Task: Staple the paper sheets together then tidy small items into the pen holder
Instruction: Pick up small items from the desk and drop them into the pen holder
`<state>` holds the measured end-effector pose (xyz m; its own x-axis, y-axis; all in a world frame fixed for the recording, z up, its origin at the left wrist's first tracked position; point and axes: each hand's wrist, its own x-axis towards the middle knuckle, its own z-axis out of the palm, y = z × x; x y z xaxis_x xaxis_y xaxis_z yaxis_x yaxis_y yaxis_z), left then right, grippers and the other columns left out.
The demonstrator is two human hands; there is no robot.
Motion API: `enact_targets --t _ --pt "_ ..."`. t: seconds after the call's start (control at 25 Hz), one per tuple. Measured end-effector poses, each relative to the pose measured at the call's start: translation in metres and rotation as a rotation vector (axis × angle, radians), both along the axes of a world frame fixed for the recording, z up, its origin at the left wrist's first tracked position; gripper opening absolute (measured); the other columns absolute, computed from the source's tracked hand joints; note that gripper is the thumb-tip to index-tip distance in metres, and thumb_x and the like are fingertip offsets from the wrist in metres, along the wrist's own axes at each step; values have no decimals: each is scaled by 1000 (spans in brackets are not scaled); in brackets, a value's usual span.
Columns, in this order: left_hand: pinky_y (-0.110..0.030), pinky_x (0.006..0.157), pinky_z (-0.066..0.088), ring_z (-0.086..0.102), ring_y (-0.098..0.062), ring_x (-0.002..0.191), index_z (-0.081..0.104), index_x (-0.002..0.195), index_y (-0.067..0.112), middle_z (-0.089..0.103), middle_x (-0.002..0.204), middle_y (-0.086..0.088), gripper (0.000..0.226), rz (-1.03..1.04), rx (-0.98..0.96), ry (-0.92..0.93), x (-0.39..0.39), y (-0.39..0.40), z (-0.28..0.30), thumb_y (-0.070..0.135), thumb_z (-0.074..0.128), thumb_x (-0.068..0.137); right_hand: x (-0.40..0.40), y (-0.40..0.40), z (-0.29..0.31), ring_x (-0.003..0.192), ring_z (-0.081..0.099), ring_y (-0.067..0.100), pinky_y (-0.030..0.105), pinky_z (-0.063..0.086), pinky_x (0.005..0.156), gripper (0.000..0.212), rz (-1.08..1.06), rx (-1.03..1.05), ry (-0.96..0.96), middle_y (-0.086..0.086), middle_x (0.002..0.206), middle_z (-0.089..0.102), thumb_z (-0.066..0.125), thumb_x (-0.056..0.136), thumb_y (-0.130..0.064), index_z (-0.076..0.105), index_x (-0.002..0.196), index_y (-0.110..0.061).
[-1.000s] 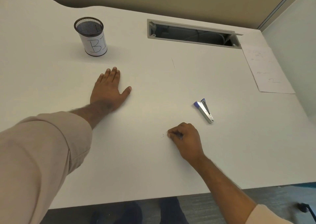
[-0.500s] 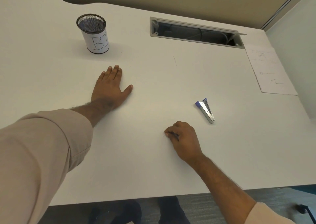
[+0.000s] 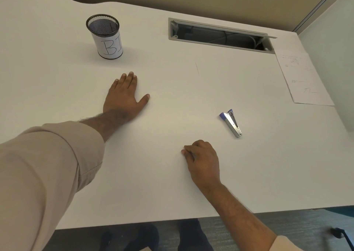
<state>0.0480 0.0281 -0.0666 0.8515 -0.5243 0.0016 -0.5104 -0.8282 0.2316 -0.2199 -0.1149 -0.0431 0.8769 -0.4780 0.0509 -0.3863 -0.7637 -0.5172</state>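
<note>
White tabletop (image 3: 172,183), two hands down.
Left hand (image 3: 122,97) lies flat, grip wide; right hand (image 3: 203,160) curled, contents hidden.

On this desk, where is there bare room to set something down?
Bare desk lies between the left hand and the stapler, also in front of the right hand toward the near edge. The far right corner is taken by paper sheets, the far left by the pen holder.

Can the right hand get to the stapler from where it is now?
Probably yes. The stapler lies in the open on the desk, just beyond and to the right of the right hand, with nothing between them.
</note>
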Motion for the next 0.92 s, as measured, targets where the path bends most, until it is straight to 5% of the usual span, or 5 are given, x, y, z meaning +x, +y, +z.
enact_targets --t 0.64,0.92 --pt "-40 125 7 8 -21 154 18 157 10 12 167 -4 85 -5 -7 -2 0 1 1 66 25 93 8 -9 4 82 48 23 33 41 69 14 115 -65 153 2 88 54 46 95 -15 59 90 -11" --pt "-39 125 6 7 -20 154 16 157 11 10 168 -3 84 -5 -4 -1 1 0 0 65 25 94 36 -42 26 72 52 10 17 40 63 15 -133 352 39 -5 79 59 50 94 -10 62 85 -13"
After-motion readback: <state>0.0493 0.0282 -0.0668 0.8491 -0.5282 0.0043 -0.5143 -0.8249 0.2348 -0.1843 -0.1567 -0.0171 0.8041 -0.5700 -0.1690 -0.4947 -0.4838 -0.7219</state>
